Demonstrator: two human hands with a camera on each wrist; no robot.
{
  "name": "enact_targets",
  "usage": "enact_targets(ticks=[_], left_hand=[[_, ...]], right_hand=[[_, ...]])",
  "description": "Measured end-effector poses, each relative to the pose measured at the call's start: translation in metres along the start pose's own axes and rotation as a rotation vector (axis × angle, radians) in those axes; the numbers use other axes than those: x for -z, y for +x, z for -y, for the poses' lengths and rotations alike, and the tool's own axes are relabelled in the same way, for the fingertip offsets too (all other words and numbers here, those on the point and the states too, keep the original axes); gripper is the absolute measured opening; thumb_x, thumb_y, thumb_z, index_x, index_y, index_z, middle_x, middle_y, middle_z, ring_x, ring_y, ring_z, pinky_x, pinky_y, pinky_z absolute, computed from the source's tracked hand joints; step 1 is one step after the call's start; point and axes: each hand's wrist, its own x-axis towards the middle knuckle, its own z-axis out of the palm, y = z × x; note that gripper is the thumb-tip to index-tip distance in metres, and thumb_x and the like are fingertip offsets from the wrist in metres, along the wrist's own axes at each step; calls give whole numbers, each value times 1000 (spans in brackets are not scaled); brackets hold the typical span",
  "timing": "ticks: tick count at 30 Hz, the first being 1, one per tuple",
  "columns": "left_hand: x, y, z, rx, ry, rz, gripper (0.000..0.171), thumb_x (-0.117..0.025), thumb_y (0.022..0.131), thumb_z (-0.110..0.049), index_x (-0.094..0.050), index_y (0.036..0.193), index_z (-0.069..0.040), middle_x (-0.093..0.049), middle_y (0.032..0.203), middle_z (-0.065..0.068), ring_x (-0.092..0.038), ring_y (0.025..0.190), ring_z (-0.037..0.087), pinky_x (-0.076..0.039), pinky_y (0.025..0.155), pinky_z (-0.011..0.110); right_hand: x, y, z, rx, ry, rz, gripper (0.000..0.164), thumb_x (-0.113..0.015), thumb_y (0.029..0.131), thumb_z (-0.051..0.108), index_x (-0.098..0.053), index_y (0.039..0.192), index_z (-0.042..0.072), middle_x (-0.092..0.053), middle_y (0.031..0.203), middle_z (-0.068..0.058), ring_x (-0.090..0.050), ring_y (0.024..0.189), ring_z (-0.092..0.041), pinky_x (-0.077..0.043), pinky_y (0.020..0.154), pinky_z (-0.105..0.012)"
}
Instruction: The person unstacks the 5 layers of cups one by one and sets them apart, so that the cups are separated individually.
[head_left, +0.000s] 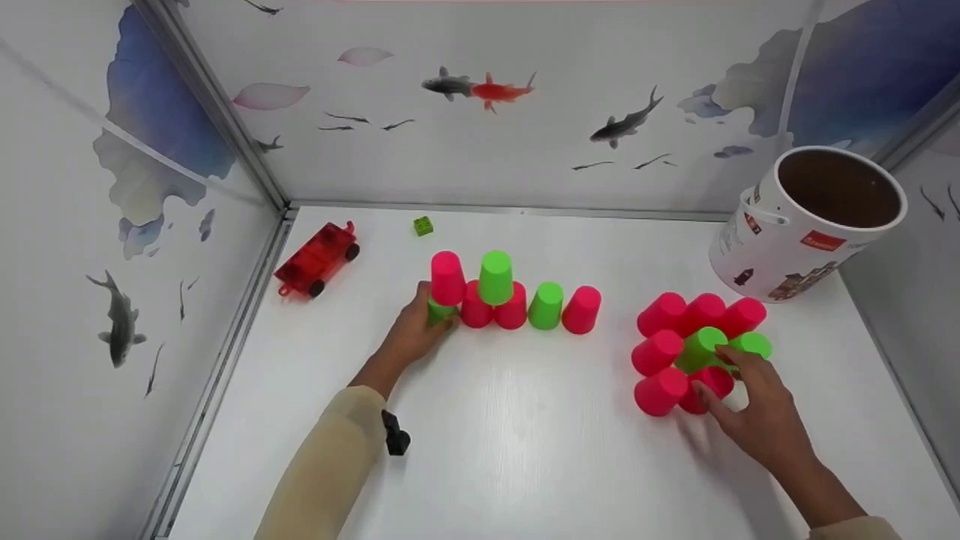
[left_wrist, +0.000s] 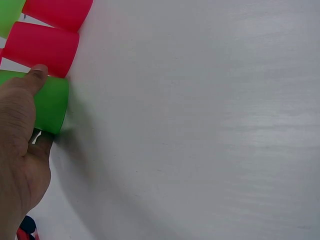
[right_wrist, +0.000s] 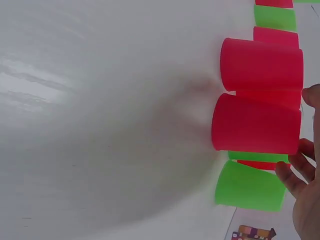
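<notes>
My left hand (head_left: 420, 330) grips a green cup (left_wrist: 52, 105) at the left end of a row of upside-down cups, thumb on its near side. A red cup (head_left: 448, 277) stands on top of that green one. Farther along, another green cup (head_left: 495, 277) straddles two red cups, with a green cup (head_left: 546, 306) and a red cup (head_left: 582, 309) standing singly. Over at the right, my right hand (head_left: 765, 412) has its fingers spread above a cluster of upside-down cups. Its index finger overlaps a green cup (head_left: 701, 346); its thumb is beside a red cup (right_wrist: 257, 125).
A white bucket (head_left: 802, 240) stands at the back right, behind the cluster. A red toy car (head_left: 316, 260) sits at the back left, and a small green block (head_left: 423, 226) lies near the back edge. Printed wall panels (head_left: 517, 165) enclose the white table (head_left: 525, 450).
</notes>
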Motion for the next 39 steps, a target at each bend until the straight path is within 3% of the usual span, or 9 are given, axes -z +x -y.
enact_targets(ticks=[4, 8, 10, 12, 15, 24, 39], left_hand=[[0, 1, 1, -1, -3, -4, 66, -80, 103, -32, -36, 152, -24, -61, 149, 6, -57, 147, 30, -44, 130, 55], [0, 1, 1, 5, -4, -9, 65, -80, 103, -30, -37, 151, -25, -62, 148, 5, -56, 148, 29, -44, 129, 55], [0, 2, 1, -1, -9, -9, 65, -80, 103, -29, -37, 151, -24, -61, 149, 5, -56, 148, 29, -43, 130, 55], [0, 2, 1, -9, -14, -8, 65, -80, 102, -29, -38, 151, -24, -61, 148, 5, -56, 148, 29, -44, 130, 55], [0, 3, 1, -16, -15, -9, 64, -81, 102, -29, -39, 150, -24, -62, 146, 4, -56, 146, 28, -44, 129, 54], [0, 2, 3, -21, -16, -11, 64, -81, 102, -30, -39, 150, -24, -62, 143, 4, -56, 146, 28, -44, 129, 54], [-1, 2, 2, -16, -15, -13, 65, -81, 101, -26, -39, 150, -24, -61, 149, 5, -56, 148, 29, -43, 130, 55]], right_hand=[[0, 16, 10, 72, 7, -45, 85, -103, 68, 0, -61, 142, -1, -66, 136, -21, -65, 123, -38, -27, 102, 7], [-2, 37, 24, 93, 26, -32, 81, -102, 72, 3, -61, 142, 1, -66, 137, -19, -66, 126, -36, -30, 101, 6], [-5, 47, 33, 90, 26, -9, 80, -101, 75, 5, -60, 143, 3, -66, 139, -17, -66, 127, -36, -49, 101, -6], [-8, 57, 43, 79, 30, 25, 80, -100, 77, 7, -59, 146, 5, -65, 140, -17, -65, 129, -37, -65, 98, -29], [-15, 71, 57, 68, 41, 82, 80, -98, 81, 10, -57, 150, 8, -63, 144, -18, -64, 131, -40, -67, 89, -63], [-38, 110, 93, 97, 50, 242, 82, -91, 92, 28, -50, 161, 13, -56, 159, -16, -60, 143, -42, -67, 94, -58], [-75, 151, 144, 161, 87, 332, 82, -85, 98, 35, -45, 165, 10, -56, 161, -16, -64, 142, -42, -62, 108, -57]])
